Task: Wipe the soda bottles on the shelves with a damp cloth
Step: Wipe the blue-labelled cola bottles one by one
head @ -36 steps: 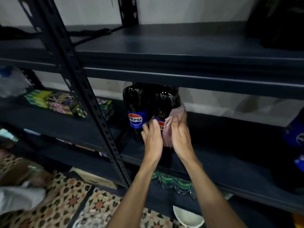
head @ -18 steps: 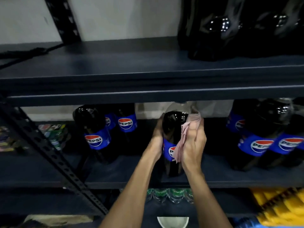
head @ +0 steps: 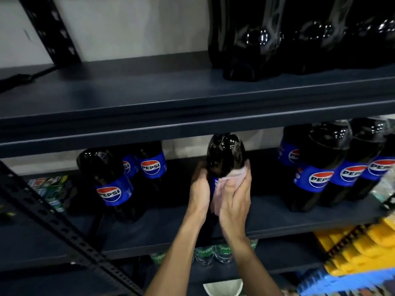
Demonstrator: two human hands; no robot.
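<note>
Near the shelf's (head: 149,229) front edge, the left hand (head: 199,189) grips the centre bottle (head: 225,154); the right hand (head: 235,201) clasps a pink cloth (head: 233,175) against it. Other bottles (head: 111,182) flank it; the upper shelf (head: 149,116) hides its cap.

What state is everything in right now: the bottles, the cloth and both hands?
Middle bottle: upright, held between both hands, base hidden.
Pink cloth: bunched, pressed against the middle bottle's label.
Left hand: grips the bottle's left side.
Right hand: holds the cloth to the bottle.
Left bottles: standing, untouched.
Right bottles: standing, untouched.
Upper-shelf bottles: standing, untouched.
</note>
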